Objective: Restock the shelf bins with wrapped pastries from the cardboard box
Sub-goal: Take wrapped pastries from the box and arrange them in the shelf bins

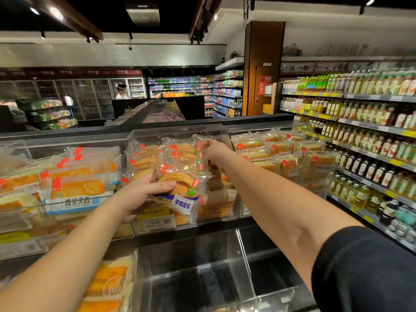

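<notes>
Hands at centre frame over clear shelf bin [177, 131], left hand [139, 194] fingers grasping front wrapped pastry [180, 188], right hand [216, 152] fingers pinching rear pastry pack [200, 145] at bin's back, bottle shelves [360, 122] at right.

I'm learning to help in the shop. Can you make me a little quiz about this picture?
1. True or false: the left hand grips a wrapped pastry at the front of the middle bin.
2. Where does the right hand reach? A) the oil bottles B) the back of the middle bin C) the floor
3. Fill in: the price tag on the middle bin is coloured ______.

Key: 1 true; 2 B; 3 yellow.
</notes>
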Available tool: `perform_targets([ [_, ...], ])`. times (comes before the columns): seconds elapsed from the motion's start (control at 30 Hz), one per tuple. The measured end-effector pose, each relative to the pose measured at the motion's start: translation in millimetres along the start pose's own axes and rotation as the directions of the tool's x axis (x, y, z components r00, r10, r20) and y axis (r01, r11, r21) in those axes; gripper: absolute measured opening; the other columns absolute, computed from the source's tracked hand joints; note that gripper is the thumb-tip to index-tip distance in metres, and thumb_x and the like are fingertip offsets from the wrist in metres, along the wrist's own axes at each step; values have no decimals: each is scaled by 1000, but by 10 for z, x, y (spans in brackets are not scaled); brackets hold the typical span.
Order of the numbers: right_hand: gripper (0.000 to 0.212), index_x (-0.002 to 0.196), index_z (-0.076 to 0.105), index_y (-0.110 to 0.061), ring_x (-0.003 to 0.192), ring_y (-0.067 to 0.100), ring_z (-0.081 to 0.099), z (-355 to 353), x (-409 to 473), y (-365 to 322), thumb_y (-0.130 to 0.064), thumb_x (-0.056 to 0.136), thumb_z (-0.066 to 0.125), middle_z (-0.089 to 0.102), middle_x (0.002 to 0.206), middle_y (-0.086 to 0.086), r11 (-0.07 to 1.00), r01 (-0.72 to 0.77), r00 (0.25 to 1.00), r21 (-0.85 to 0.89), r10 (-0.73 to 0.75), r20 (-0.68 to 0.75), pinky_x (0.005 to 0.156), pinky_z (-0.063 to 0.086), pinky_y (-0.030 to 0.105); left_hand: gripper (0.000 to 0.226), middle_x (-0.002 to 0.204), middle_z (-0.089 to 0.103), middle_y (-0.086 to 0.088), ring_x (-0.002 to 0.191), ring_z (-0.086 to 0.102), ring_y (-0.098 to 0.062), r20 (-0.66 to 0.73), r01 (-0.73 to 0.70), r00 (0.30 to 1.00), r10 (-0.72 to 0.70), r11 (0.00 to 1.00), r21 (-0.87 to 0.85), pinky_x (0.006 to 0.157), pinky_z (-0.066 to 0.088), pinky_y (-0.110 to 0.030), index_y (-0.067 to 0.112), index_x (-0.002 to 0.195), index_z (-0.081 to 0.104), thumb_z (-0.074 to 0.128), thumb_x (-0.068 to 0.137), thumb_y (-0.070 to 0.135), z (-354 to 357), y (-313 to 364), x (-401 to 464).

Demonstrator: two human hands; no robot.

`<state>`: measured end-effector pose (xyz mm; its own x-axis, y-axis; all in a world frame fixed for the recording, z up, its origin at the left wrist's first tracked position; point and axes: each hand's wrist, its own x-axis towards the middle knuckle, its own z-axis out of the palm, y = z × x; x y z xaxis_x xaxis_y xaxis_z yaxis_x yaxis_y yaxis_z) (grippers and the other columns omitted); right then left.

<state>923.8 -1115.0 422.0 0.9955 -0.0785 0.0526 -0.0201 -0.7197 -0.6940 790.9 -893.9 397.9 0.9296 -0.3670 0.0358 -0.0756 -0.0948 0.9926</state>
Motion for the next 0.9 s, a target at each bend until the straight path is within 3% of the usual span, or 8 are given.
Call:
perform_targets([
  [0.1,41,140,50,-7,83,20,55,-31,-204,-24,-8,100,47,55,110,7,929,15,1000,370,-19,7,85,53,39,71,95,76,-6,90,72,-20,-41,22,999,-24,999,-48,89,51,-37,6,130,53,80,68,27,5,25,-24],
  [0.17,39,139,50,-1,74,14,54,-120,-405,-33,-9,101,48,57,115,11,894,-8,1000,448,1,15,80,52,31,81,96,76,-7,95,71,-24,-57,39,998,-41,998,-42,96,50,-41,4,135,49,85,66,28,-2,44,-30],
  [0.27,35,135,54,-3,73,11,55,-352,-683,-87,-13,101,50,62,121,9,980,40,999,193,-44,19,62,51,19,60,93,76,-8,91,72,-24,-52,16,998,-19,999,-48,87,54,-39,6,123,55,74,70,27,50,148,-59],
  [0.33,31,125,61,-11,91,17,64,-554,-805,-119,-30,102,52,66,112,2,988,142,990,53,-142,9,81,57,29,53,88,77,-6,87,72,-24,-50,9,999,-10,999,-33,85,54,-40,11,115,59,74,68,29,125,244,-58],
  [0.43,44,121,63,-17,105,16,65,-857,-1023,-232,-52,97,52,68,114,0,946,264,921,189,-305,242,93,53,33,68,95,77,-2,94,72,-25,-40,-19,999,21,999,46,92,51,-43,21,109,63,89,53,50,216,369,27],
  [0.57,65,131,52,-21,101,15,67,-1088,-1204,-339,-55,77,64,67,116,-1,951,309,797,-32,-241,554,98,51,38,55,102,76,1,101,69,-22,-52,-87,993,107,953,291,100,48,-45,26,109,66,74,69,63,392,486,156],
  [0.77,41,123,58,-14,98,24,65,-1305,-1131,-240,-34,90,70,68,115,11,961,262,893,-93,-204,401,85,56,36,33,93,63,16,75,62,4,-100,-174,958,268,822,542,59,45,-10,24,116,54,53,96,50,552,676,356],
  [0.9,38,108,67,-15,87,19,66,-1469,-1001,-242,-45,87,72,70,104,6,949,137,982,-283,-92,167,70,57,28,26,98,69,2,85,70,-13,-178,-176,927,331,800,574,81,58,-33,21,111,61,66,91,37,438,754,588],
])
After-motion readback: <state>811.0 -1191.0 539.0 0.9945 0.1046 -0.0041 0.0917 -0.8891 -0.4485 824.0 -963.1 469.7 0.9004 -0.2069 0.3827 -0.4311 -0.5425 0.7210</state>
